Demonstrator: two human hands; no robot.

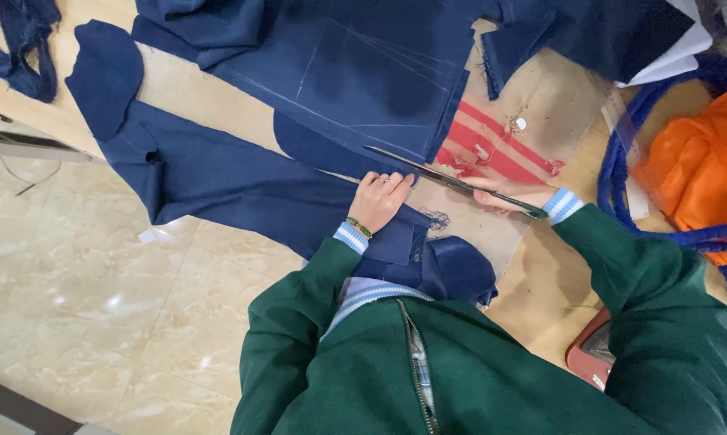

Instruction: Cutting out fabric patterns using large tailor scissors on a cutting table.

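Navy blue fabric (355,72) marked with white chalk lines lies spread over a wooden table (541,274). My left hand (380,197) presses flat on a cut strip of the same navy cloth (235,181) that hangs off the table's edge; it wears a beaded bracelet. My right hand (512,196) grips the handles of long metal scissors (444,177), whose blades point left along the fabric's edge toward my left hand. Both arms are in dark green sleeves with striped blue cuffs.
A brown paper pattern with red stripes (500,145) lies under the cloth. An orange bag (702,169) and blue cord (621,177) sit at the right, with a clear ruler (625,129). More navy scraps (25,48) lie at the far left. Beige floor tiles (98,298) show below.
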